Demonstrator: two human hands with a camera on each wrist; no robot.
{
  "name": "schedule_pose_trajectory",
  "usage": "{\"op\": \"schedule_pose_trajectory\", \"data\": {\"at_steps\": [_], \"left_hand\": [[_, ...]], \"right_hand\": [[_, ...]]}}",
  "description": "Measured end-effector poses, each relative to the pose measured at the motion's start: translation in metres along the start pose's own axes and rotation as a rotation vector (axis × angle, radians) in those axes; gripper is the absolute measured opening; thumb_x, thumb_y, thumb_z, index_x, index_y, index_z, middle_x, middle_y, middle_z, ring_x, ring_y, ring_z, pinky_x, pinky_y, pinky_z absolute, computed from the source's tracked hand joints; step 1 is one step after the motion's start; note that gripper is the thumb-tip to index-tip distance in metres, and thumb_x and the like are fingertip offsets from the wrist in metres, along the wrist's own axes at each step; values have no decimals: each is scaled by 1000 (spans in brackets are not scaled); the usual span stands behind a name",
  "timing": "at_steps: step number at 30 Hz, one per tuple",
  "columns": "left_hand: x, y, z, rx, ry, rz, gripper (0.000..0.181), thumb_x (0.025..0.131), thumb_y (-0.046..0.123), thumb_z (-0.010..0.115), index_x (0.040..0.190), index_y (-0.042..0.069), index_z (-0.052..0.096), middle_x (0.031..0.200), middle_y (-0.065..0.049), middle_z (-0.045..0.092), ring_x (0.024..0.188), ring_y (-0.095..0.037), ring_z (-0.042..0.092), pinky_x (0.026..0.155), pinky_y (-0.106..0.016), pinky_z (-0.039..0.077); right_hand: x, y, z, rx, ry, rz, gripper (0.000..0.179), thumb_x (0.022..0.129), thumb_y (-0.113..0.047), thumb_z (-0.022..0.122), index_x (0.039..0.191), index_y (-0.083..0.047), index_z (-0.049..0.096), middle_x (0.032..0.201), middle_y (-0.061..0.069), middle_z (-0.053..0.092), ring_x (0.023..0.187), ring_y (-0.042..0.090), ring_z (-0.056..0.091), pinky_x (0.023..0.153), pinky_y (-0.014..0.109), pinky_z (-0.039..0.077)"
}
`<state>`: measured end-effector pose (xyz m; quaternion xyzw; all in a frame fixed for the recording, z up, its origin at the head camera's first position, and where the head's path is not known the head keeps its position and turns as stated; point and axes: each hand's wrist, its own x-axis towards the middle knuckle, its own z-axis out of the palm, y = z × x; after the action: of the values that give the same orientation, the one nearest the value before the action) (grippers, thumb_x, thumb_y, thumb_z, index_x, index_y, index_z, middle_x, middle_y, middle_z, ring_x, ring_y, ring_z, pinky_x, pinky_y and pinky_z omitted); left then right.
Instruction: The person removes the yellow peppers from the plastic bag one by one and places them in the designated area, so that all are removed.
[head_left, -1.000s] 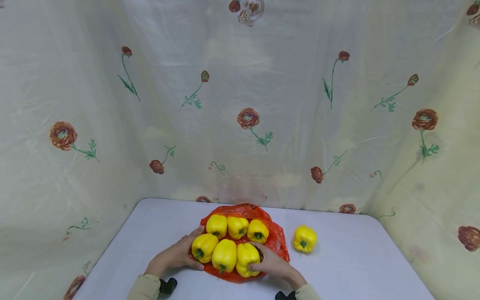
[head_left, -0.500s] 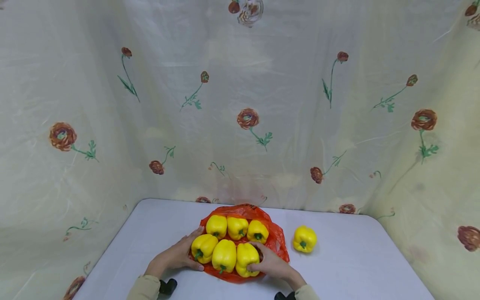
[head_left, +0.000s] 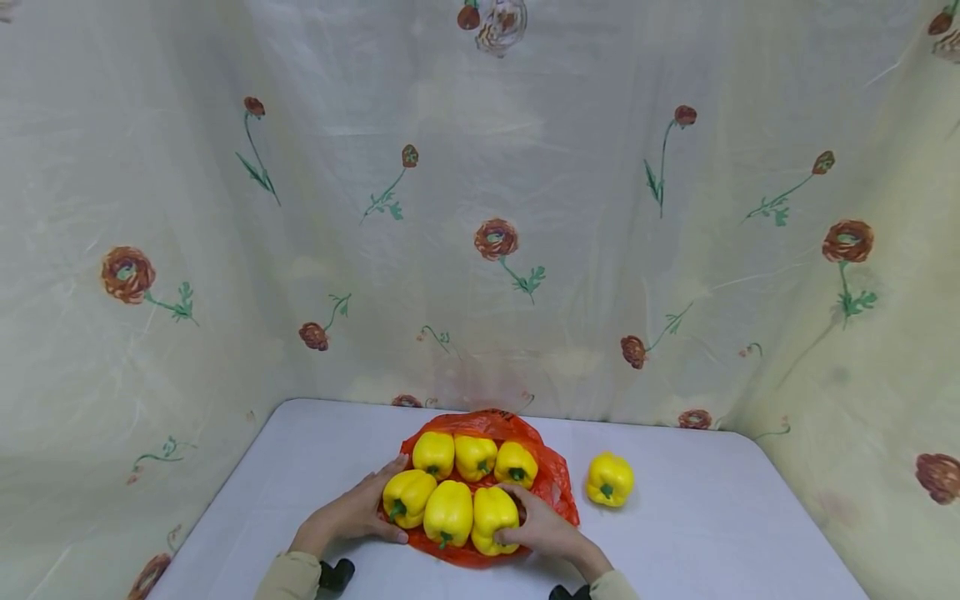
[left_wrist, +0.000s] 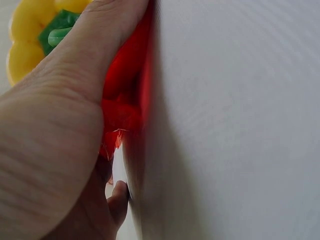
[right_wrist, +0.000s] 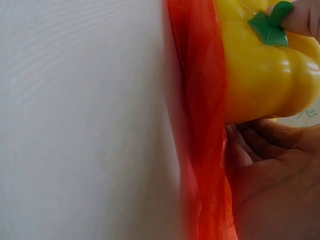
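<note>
Several yellow bell peppers sit in two rows on a red plastic bag, their green stems facing forward. My left hand rests against the bag's left side, beside the front-left pepper; its fingers lie extended along that side and the thumb lies at the front. In the left wrist view, red plastic shows beside the thumb. My right hand grips the front-right bell pepper, thumb across its front near the stem and fingers behind it. Part of that pepper shows in the right wrist view.
One more yellow bell pepper stands alone on the white table, right of the bag. A flower-patterned sheet hangs behind the table and along both sides. Dark wrist-worn devices sit by the sleeves.
</note>
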<state>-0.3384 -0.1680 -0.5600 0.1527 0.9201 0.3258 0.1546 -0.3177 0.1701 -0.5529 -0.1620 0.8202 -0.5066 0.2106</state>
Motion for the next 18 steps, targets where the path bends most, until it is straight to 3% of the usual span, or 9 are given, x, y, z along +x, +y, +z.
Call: {"op": "schedule_pose_trajectory", "data": {"at_steps": [18], "left_hand": [[-1, 3, 0, 1, -1, 1, 121, 63, 61, 79, 156, 25, 11, 162, -4, 18, 145, -42, 20, 116, -64, 13]], "right_hand": [[-8, -11, -5, -54, 19, -12, 80, 80, -37, 75, 145, -12, 36, 138, 11, 48, 116, 27, 49, 103, 58, 42]]}}
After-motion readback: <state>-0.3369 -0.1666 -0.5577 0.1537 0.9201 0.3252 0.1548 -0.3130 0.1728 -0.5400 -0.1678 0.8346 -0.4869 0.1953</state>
